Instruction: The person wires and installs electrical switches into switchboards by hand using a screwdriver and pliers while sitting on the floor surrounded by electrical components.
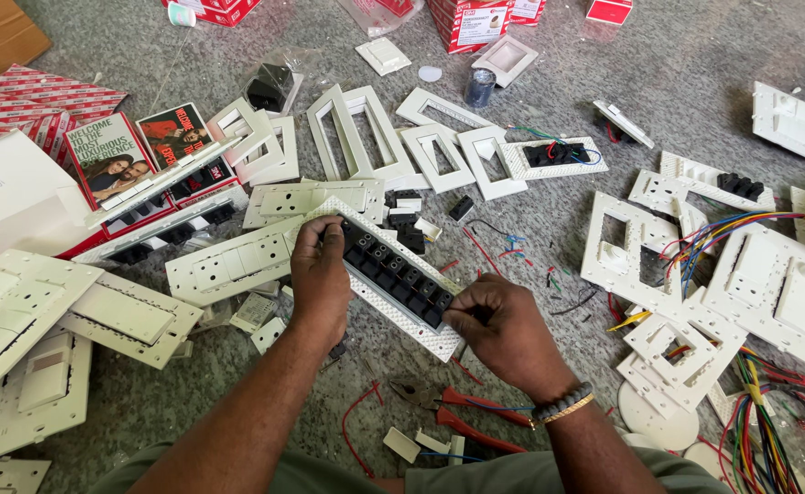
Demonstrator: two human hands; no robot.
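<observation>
My left hand (318, 274) grips the upper left end of a long white switch plate (393, 274) that carries a row of several black switch modules. My right hand (503, 331) pinches the plate's lower right end, fingers on the last black module. The plate is tilted, running from upper left to lower right above the grey floor. A bead bracelet and a gold band sit on my right wrist.
White frames (356, 137) and plates lie all around. Wired plates with coloured wire bundles (768, 274) fill the right side. Red-handled pliers (457, 416) lie near my right forearm. Red boxes (475, 23) stand at the back, more plates (18, 338) at left.
</observation>
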